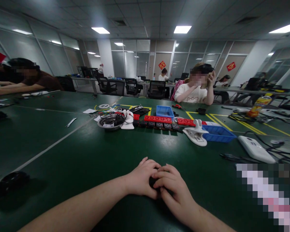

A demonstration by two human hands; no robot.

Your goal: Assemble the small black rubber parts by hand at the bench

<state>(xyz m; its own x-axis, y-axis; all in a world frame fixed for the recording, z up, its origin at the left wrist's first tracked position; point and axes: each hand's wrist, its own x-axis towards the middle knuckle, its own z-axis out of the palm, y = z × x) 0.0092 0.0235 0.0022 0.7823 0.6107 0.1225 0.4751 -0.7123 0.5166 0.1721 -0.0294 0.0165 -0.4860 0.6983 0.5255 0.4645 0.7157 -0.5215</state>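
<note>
My left hand (145, 178) and my right hand (175, 187) meet low over the green table (87, 167), their fingertips touching. The fingers of both are bent inward and closed round a small dark spot between them. Whatever is in there is mostly covered, and its kind cannot be made out. Farther off lie a row of red socket modules (158, 119) and black ones in front of them. A white clip stand (197, 133) is to their right, another white clip base (128, 120) to their left.
A metal bowl (110, 124) of black cables sits centre-left, a wrench (71, 122) beyond it. Blue trays (164, 111) stand mid-table and right (218, 133). At right are a white box (256, 149), cables and a bottle (259, 104). A person (194, 87) sits opposite; others sit left.
</note>
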